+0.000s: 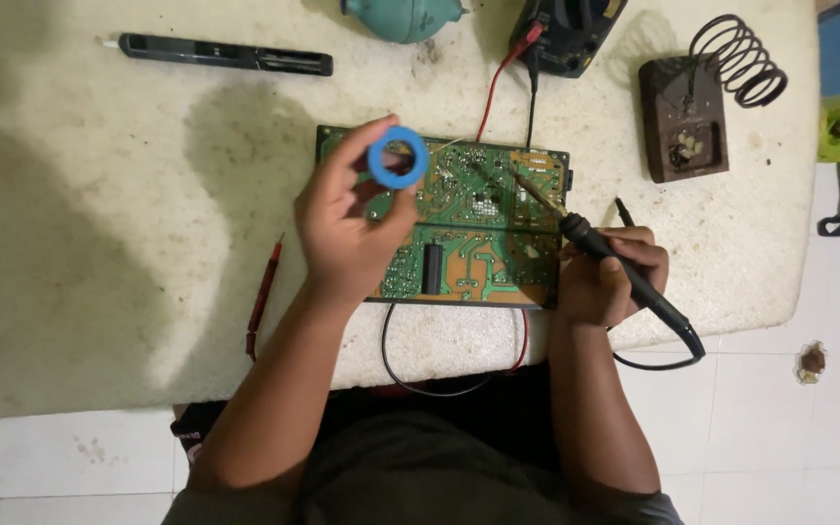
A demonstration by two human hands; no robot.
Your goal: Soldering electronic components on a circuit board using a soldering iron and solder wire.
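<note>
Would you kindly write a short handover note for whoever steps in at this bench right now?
Left hand: raised over the green circuit board, pinching a blue solder spool between its fingers.
Right hand: gripping the soldering iron, tip resting on the board's upper right area.
Board lies flat on the white table, solder side up, with red and black leads running up to the multimeter.
Iron stand sits empty at right; a red probe lies left of the board.
No finished joint can be made out; soldering looks in progress.
</note>
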